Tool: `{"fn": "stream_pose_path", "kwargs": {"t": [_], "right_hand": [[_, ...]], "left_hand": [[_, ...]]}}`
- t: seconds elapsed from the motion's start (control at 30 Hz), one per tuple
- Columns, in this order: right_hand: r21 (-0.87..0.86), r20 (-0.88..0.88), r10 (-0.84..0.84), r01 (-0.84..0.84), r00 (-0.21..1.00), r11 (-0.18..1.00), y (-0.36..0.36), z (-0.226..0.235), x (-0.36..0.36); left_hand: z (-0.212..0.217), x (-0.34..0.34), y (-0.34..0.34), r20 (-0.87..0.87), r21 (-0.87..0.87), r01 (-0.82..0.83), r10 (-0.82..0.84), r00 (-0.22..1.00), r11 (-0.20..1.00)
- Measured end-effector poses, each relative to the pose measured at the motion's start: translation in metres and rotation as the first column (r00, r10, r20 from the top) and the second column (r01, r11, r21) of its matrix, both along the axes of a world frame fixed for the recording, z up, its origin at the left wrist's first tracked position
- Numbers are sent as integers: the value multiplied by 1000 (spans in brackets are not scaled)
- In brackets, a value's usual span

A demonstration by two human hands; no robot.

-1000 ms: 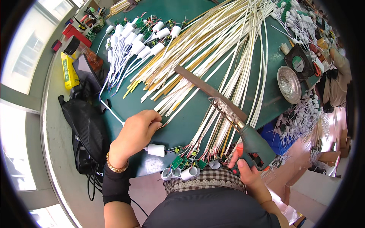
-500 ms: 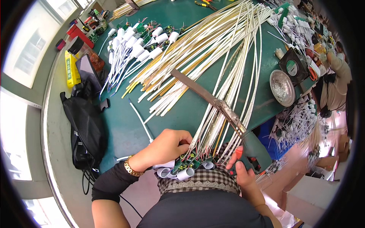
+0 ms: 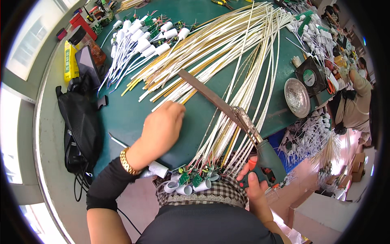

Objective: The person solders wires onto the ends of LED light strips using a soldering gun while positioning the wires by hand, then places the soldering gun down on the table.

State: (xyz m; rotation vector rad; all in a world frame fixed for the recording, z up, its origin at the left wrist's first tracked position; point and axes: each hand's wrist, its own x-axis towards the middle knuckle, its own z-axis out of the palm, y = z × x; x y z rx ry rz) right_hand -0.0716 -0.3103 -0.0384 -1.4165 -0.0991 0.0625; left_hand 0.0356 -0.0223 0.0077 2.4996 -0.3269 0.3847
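Observation:
My right hand (image 3: 254,187) grips a dark green, pistol-shaped tool (image 3: 271,160) with a red trigger and a metal barrel; it looks like a soldering gun. A long brown metal bar (image 3: 207,93) reaches from the barrel's front over the strips. My left hand (image 3: 162,128) hangs over the table by the near ends of the long white and yellow strips (image 3: 195,61). Its fingers are curled together, and anything between them is hidden. At my lap, small green circuit boards (image 3: 197,179) with red wires and white cylindrical housings (image 3: 184,190) lie at the strips' near ends.
White housings with cables (image 3: 142,42) are heaped at the back left. A black bag (image 3: 81,126), a phone (image 3: 87,65) and a yellow package (image 3: 70,61) line the left edge. To the right are a metal dish (image 3: 297,97) and a small fan (image 3: 312,75). Another person (image 3: 355,99) is beyond.
My left hand has moved up and away from the circuit boards at my lap to the strip ends. My right hand still holds the tool. The whole view has shifted slightly.

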Motion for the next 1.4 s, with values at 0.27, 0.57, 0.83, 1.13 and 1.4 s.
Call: {"fn": "stream_pose_path", "kwargs": {"t": [0.27, 0.57, 0.83, 1.13, 1.4], "right_hand": [[-1, 47, -2, 2, 999, 1000, 1, 0, 2], [-1, -4, 10, -10, 1000, 1000, 4, 0, 3], [-49, -37, 104, -105, 994, 993, 3, 0, 1], [-129, 82, -7, 17, 997, 992, -6, 7, 7], [-682, 557, 29, 437, 830, 586, -15, 13, 57]], "left_hand": [[-22, 17, 4, 207, 511, -176, 78, 975, 841], [-30, 13, 2, 237, 575, -128, -15, 971, 808], [-15, 10, -3, 65, 505, -86, 62, 996, 859], [-4, 41, -2, 46, 76, 68, -72, 996, 995], [-23, 39, -13, 92, 174, 100, -118, 989, 980]]}}
